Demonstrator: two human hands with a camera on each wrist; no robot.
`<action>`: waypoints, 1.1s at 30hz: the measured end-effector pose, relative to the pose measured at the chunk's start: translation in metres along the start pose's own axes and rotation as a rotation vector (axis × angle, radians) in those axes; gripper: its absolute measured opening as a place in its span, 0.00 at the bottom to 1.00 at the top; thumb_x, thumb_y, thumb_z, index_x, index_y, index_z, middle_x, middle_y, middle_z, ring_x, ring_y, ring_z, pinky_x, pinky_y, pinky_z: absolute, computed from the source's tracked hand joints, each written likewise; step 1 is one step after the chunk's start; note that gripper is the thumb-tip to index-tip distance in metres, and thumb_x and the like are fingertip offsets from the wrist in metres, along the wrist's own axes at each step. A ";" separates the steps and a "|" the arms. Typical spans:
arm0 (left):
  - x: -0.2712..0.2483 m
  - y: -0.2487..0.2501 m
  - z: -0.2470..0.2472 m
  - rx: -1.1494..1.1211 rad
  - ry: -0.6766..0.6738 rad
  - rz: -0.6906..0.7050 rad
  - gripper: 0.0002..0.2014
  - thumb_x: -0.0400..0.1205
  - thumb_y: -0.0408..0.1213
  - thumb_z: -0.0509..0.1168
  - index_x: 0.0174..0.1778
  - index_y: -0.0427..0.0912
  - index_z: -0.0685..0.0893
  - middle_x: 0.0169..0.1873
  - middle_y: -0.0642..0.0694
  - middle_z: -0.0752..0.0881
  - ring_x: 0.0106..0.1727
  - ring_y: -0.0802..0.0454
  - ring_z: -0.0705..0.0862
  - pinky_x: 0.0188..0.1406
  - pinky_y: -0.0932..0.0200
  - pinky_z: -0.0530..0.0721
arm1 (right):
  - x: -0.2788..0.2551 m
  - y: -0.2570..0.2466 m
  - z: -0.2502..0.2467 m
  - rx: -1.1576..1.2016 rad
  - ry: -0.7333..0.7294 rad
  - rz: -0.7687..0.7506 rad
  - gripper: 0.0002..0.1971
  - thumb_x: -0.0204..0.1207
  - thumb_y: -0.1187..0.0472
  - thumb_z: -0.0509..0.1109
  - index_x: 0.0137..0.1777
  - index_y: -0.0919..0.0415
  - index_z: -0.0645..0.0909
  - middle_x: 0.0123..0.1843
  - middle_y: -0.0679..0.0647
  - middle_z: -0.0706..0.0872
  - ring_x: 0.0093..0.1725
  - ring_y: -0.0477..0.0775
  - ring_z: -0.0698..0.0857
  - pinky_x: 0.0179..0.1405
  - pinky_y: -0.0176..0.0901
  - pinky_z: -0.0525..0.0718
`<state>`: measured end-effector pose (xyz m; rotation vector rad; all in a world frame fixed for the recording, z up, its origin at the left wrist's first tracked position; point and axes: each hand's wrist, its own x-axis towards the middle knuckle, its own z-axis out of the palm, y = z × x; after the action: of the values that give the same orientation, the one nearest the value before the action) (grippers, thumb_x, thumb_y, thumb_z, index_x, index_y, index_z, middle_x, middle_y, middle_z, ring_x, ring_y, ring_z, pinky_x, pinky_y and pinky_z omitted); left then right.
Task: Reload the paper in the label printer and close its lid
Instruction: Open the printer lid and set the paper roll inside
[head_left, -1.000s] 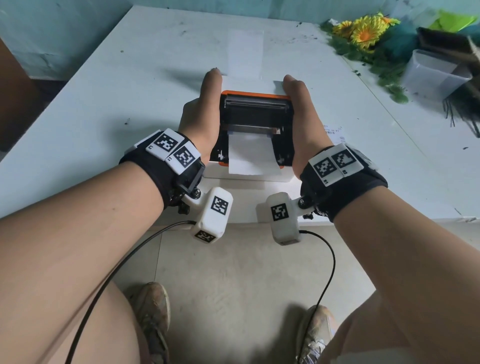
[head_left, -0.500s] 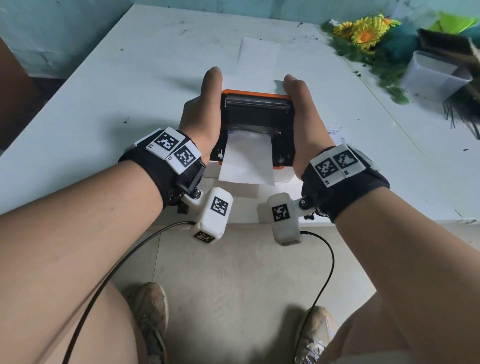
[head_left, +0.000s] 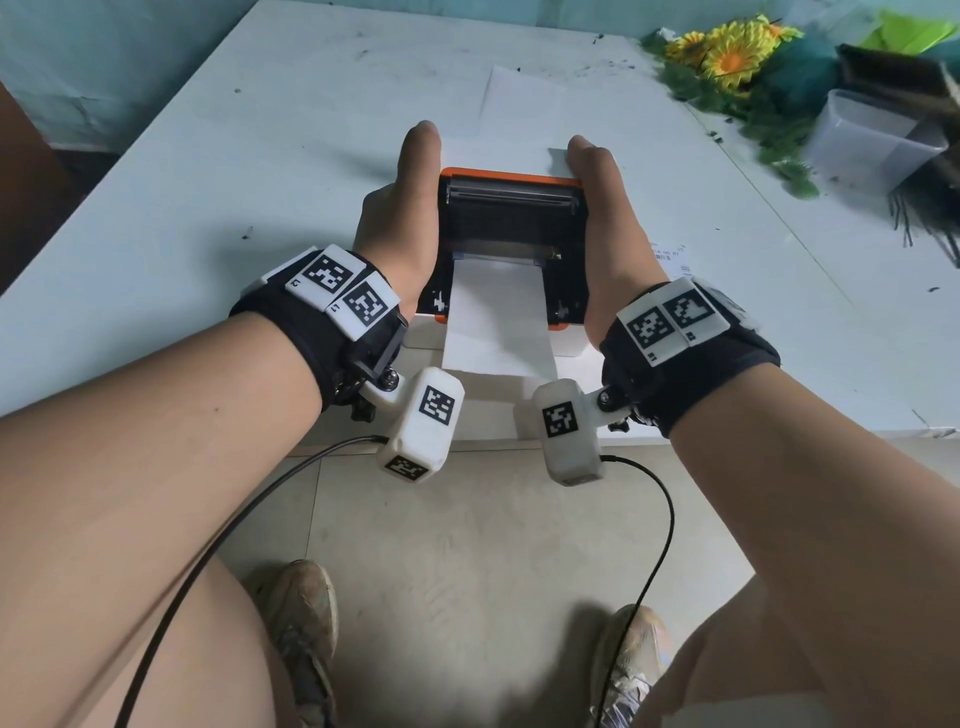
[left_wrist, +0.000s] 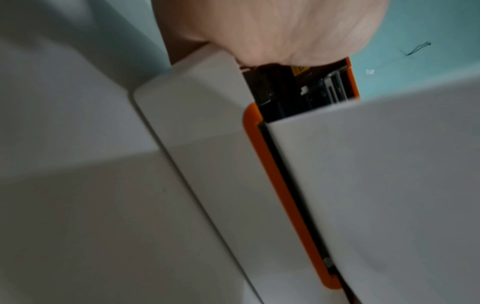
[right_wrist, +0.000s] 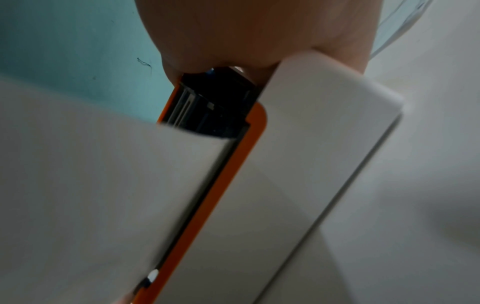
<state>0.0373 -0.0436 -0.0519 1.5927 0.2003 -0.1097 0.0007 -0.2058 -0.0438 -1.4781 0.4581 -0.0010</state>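
Observation:
The label printer (head_left: 511, 228), white with an orange rim, sits near the table's front edge with its lid raised and the black inside showing. A white paper strip (head_left: 496, 322) runs out of it toward me over the front. More white paper (head_left: 519, 104) lies on the table behind it. My left hand (head_left: 410, 208) holds the lid's left side and my right hand (head_left: 605, 218) the right side, thumbs straight along the edges, fingers hidden behind. The left wrist view shows my left hand (left_wrist: 272, 26) against the lid above the orange rim (left_wrist: 280, 185). The right wrist view shows my right hand (right_wrist: 246, 30) beside the paper (right_wrist: 91, 164).
Artificial sunflowers (head_left: 727, 57) and a clear plastic container (head_left: 878, 140) crowd the far right of the white table (head_left: 234, 171). A small printed label (head_left: 670, 257) lies right of the printer. The floor and my shoes are below the table's edge.
The paper strip has come further out of the printer toward me and now hangs past its front. Both hands have stayed on the lid's sides.

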 end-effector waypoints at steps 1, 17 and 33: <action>0.000 0.000 0.000 -0.003 -0.002 -0.001 0.36 0.77 0.76 0.55 0.53 0.50 0.94 0.51 0.45 0.96 0.53 0.44 0.95 0.63 0.41 0.91 | 0.000 0.000 0.000 -0.001 0.000 0.001 0.29 0.72 0.23 0.69 0.48 0.50 0.89 0.47 0.54 0.95 0.44 0.56 0.96 0.48 0.51 0.92; 0.012 -0.003 -0.007 -0.021 -0.159 0.018 0.38 0.76 0.75 0.54 0.62 0.51 0.93 0.54 0.45 0.97 0.55 0.44 0.96 0.58 0.46 0.91 | 0.001 -0.003 -0.005 0.009 -0.027 0.019 0.24 0.78 0.28 0.69 0.48 0.49 0.87 0.38 0.50 0.95 0.33 0.49 0.95 0.38 0.46 0.91; 0.015 0.011 -0.028 -0.061 -0.412 -0.006 0.19 0.91 0.57 0.58 0.63 0.48 0.86 0.48 0.46 0.93 0.47 0.47 0.92 0.67 0.41 0.88 | 0.001 -0.013 -0.017 0.158 -0.212 0.038 0.23 0.79 0.40 0.74 0.64 0.56 0.81 0.58 0.61 0.84 0.52 0.62 0.87 0.58 0.54 0.86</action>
<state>0.0529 -0.0146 -0.0431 1.4740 -0.1115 -0.4279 0.0001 -0.2240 -0.0323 -1.2976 0.3072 0.1455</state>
